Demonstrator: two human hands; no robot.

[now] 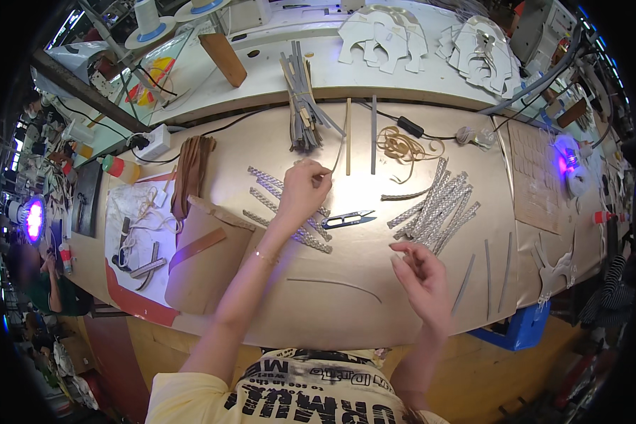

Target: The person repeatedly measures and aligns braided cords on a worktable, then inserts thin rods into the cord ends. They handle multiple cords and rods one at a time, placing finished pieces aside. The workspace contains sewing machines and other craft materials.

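My left hand (307,187) reaches out over the middle of the table. Its fingers are pinched on a thin grey strip (339,154) that points away from me. Just beyond stands a tied bundle of grey strips (302,106). Several braided silver cords (311,239) lie partly hidden under my left wrist. Beside them rest blue thread snips (348,219). My right hand (422,279) hovers with loosely curled fingers apart, and nothing shows in it. Nearest to it is a pile of braided silver cords (434,208). A single thin grey strip (336,283) lies between my forearms.
A tan strip (348,138) and another grey strip (374,134) lie beyond the snips, near a tangle of tan cord (406,145). Brown leather straps (191,173) and a cardboard piece (212,261) are at left. A lit lamp (571,164) stands at right.
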